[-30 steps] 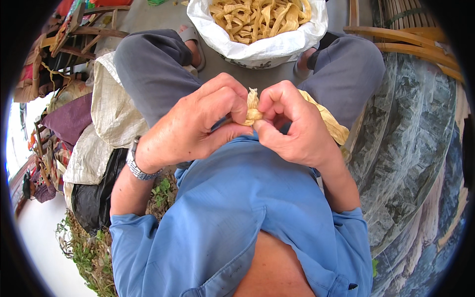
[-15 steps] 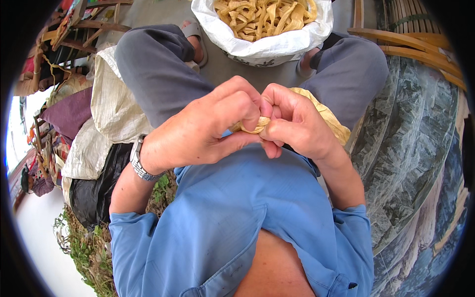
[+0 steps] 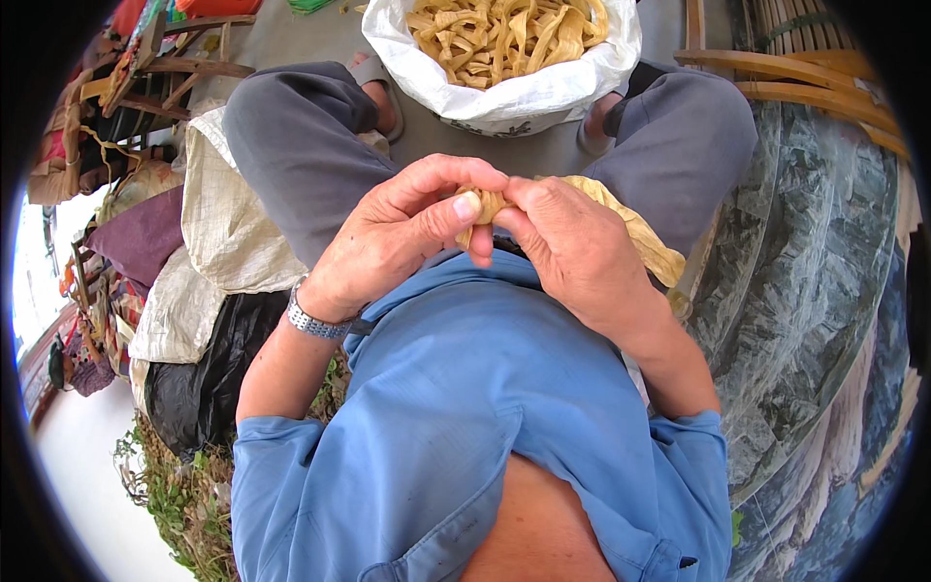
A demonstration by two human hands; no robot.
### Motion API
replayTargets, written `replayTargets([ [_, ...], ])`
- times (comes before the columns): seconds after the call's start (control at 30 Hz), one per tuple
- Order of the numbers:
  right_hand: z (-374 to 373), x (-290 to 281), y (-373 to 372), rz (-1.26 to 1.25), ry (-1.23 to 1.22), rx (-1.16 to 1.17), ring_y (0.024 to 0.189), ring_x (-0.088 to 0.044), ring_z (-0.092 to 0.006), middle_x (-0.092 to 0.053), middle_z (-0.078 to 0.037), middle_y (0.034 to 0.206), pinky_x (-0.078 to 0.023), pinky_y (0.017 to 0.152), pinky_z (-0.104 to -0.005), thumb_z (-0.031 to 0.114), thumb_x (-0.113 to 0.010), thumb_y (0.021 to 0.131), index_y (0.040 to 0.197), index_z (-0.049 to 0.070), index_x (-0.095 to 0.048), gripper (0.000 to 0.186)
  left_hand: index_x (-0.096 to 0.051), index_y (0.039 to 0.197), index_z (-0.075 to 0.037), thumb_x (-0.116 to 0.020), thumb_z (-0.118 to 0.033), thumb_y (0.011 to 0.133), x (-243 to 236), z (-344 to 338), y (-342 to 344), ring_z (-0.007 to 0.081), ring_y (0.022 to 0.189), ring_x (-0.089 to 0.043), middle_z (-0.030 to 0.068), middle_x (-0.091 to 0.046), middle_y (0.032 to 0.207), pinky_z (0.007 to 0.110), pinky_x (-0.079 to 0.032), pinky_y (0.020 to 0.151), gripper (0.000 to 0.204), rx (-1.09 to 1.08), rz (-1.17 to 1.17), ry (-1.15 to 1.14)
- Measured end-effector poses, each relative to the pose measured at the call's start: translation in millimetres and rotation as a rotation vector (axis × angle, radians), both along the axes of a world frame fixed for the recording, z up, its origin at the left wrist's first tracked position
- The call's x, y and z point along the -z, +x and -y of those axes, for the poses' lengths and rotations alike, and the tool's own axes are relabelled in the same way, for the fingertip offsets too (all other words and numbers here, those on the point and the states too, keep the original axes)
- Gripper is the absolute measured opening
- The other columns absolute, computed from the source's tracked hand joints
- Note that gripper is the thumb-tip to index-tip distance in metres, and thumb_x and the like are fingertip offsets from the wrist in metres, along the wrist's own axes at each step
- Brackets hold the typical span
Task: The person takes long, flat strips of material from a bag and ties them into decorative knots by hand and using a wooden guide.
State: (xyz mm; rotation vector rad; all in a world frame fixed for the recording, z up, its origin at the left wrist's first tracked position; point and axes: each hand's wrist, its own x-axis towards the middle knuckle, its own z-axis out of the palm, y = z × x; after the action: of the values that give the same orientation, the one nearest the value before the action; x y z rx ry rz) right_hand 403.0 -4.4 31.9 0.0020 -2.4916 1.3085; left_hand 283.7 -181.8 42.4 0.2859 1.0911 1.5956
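Observation:
A tan, pliable strip with lengthwise creases (image 3: pixel 489 206) is bunched into a small knot-like lump between my hands, over my lap. My left hand (image 3: pixel 402 218), with a metal watch on its wrist, pinches the lump between thumb and fingers. From the other side my right hand (image 3: pixel 587 247) grips the strip, its thumb and forefinger meeting at the lump. A wide, wrinkled tan length shows beyond the right hand across my right thigh; whether it joins the lump is hidden. Between my feet stands a white woven sack (image 3: pixel 514 114) with many similar tan strips (image 3: pixel 504 44) inside.
Wooden chair parts (image 3: pixel 805 78) stand at the far right, beside a clear plastic sheet (image 3: pixel 786 291). On the left are pale woven sacks (image 3: pixel 228 213), a black plastic bag (image 3: pixel 208 369), a purple cloth (image 3: pixel 141 238) and a heap of dried plants (image 3: pixel 184 495).
My hands have drawn slightly apart and turned. The left thumb has come up over the lump, which is now more exposed. The right hand shows more of its back.

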Motion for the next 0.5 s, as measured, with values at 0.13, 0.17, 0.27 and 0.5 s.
replayTargets([
  [0.13, -1, -7, 4, 0.081, -0.103, -0.085, 0.075, -0.062, -0.0320, -0.061, -0.012, 0.082, -0.050, 0.063, -0.0409, 0.010, -0.067, 0.094, 0.097, 0.004, -0.060, 0.010, -0.054, 0.113, -0.005, -0.069, -0.004, 0.094, -4, 0, 1, 0.0143, 0.088, -0.062, 0.0085, -0.062, 0.110, 0.031, -0.056, 0.076, 0.025, 0.069, -0.015, 0.007],
  [0.17, -1, -6, 5, 0.101, -0.166, -0.094, 0.075, -0.062, -0.0318, -0.061, -0.012, 0.082, -0.049, 0.064, -0.0407, 0.010, -0.067, 0.094, 0.095, 0.003, -0.060, 0.010, -0.053, 0.110, -0.006, -0.070, -0.002, 0.092, -5, 0, 1, 0.0134, 0.087, -0.061, 0.0082, -0.062, 0.109, 0.030, -0.055, 0.074, 0.025, 0.082, -0.030, -0.029],
  [0.27, -1, -7, 6, 0.128, -0.280, -0.151, 0.073, -0.060, -0.0309, -0.060, -0.012, 0.081, -0.048, 0.064, -0.0397, 0.010, -0.065, 0.096, 0.093, 0.003, -0.060, 0.009, -0.049, 0.101, -0.007, -0.069, 0.004, 0.088, -12, 3, -3, 0.0112, 0.085, -0.059, 0.0077, -0.061, 0.108, 0.029, -0.054, 0.072, 0.026, 0.140, -0.069, -0.121],
  [0.5, -2, -12, 16, 0.398, -0.565, -0.123, 0.073, -0.063, -0.0229, -0.062, -0.009, 0.082, -0.050, 0.067, -0.0346, 0.013, -0.062, 0.100, 0.098, 0.002, -0.063, 0.011, -0.049, 0.109, -0.002, -0.057, 0.002, 0.093, -22, 0, 1, 0.0114, 0.088, -0.059, 0.0084, -0.060, 0.112, 0.028, -0.052, 0.078, 0.019, 0.155, -0.227, -0.148],
])
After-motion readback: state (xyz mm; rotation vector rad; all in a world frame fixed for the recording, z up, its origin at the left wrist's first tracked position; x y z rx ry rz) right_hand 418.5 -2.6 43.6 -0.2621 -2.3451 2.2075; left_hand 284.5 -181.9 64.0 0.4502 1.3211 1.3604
